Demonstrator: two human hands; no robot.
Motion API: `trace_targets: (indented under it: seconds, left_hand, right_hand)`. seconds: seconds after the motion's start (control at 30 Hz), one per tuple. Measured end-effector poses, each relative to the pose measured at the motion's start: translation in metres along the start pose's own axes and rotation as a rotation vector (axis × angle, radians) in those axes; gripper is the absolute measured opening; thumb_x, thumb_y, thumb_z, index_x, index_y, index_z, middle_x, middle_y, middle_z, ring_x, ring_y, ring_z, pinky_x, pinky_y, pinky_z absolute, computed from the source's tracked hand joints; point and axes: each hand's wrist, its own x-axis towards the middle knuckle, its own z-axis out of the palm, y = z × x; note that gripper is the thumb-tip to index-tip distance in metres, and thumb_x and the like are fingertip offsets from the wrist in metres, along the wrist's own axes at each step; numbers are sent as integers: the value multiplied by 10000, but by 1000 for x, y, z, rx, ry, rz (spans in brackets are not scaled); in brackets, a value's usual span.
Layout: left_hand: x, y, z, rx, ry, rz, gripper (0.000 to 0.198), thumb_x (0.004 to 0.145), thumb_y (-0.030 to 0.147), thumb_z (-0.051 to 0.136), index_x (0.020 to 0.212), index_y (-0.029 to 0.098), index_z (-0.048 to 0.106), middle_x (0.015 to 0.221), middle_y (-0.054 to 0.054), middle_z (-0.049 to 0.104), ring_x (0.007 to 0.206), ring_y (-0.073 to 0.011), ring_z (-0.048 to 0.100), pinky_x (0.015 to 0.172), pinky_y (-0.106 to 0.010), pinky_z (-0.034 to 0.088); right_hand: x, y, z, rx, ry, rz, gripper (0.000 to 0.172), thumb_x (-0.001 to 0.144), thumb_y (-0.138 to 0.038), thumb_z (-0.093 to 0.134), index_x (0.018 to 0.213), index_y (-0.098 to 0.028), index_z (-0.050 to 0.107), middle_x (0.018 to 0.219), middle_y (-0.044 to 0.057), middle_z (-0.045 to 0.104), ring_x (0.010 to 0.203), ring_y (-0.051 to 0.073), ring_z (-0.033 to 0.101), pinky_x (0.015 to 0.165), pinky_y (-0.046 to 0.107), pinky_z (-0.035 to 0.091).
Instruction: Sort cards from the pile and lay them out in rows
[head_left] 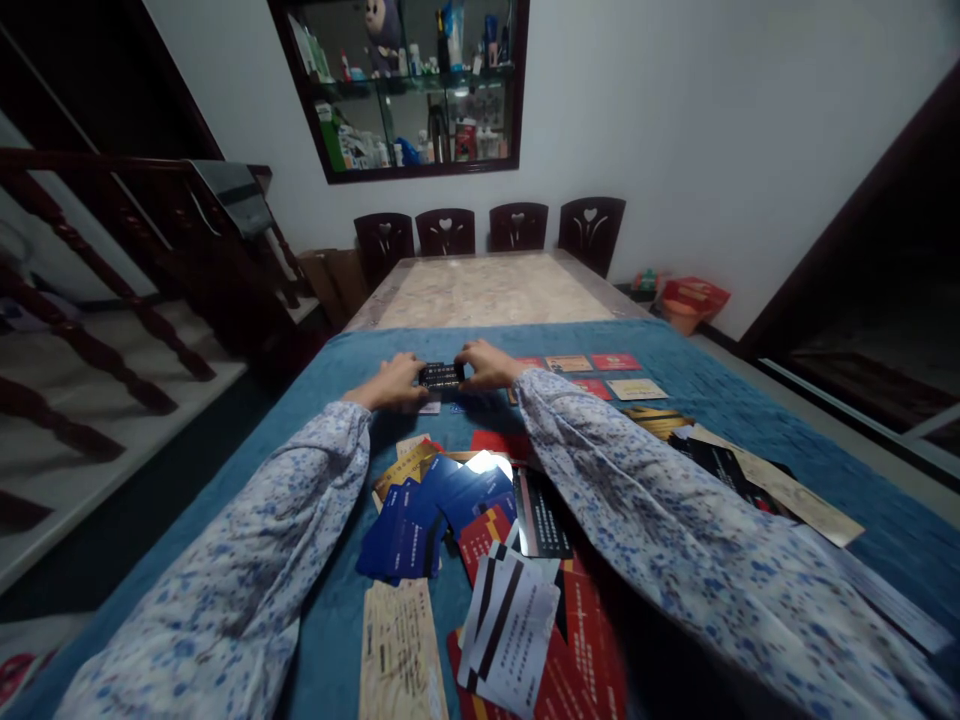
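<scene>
A black card (442,376) with pale print lies between my two hands, toward the far part of the blue cloth (337,365). My left hand (397,382) grips its left end with thumb and fingers. At the right end, my right hand (486,366) pinches the card's edge. Just below the black card, a few other cards show partly beneath my hands. Nearer to me is a loose pile with blue cards (405,530), a gold card (405,468), white striped cards (510,625) and red cards (577,640).
Red and cream cards (615,362) lie in rows right of my right hand. Black cards (724,468) and a long beige ticket (795,490) lie beyond my right sleeve. Another beige ticket (401,650) is near the front. Chairs (446,232) stand behind the table (495,290).
</scene>
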Motion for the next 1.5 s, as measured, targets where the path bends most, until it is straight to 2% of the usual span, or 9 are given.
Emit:
trace_targets:
  seconds: [0.37,0.5,0.63,1.1,1.5]
  left_hand:
    - [16,-27,7,55,-48,-93,475,860,306,600,1318,186,645,1386,-156,577,1328,-328,526,1059,-437,476]
    - [22,-37,12,41,-37,-99,508,857,292,608,1350,165,621,1378,-155,587,1311,-307,549,1061,-389,482]
    - [31,-45,17,20,-32,-70,478,846,246,620,1304,113,651,1324,-162,624,1221,-268,619,1052,-298,484]
    - [60,-62,36,-25,-41,-35,434,813,246,646,1231,138,691,1294,-138,656,1176,-258,642,1024,-277,498]
    - [61,-64,35,-30,-66,-43,414,787,246,649,1188,160,703,1234,-116,666,1127,-258,651,998,-287,515]
  right_hand:
    - [42,-5,12,-3,-40,1,467,819,-349,773,1236,-144,728,1270,151,670,1162,271,621,913,265,467]
    - [54,-6,18,14,-53,12,437,829,-325,753,1226,-146,726,1297,150,656,1149,259,636,904,254,478]
    - [63,-8,24,41,-45,39,430,818,-295,762,1216,-135,727,1311,157,650,1151,255,643,916,246,481]
    - [74,0,39,68,-44,89,394,801,-289,777,1162,-132,758,1252,160,702,1107,254,673,891,249,497]
    - [77,-5,39,93,-101,82,381,810,-235,728,1180,-150,763,1181,112,757,1093,238,690,865,222,494]
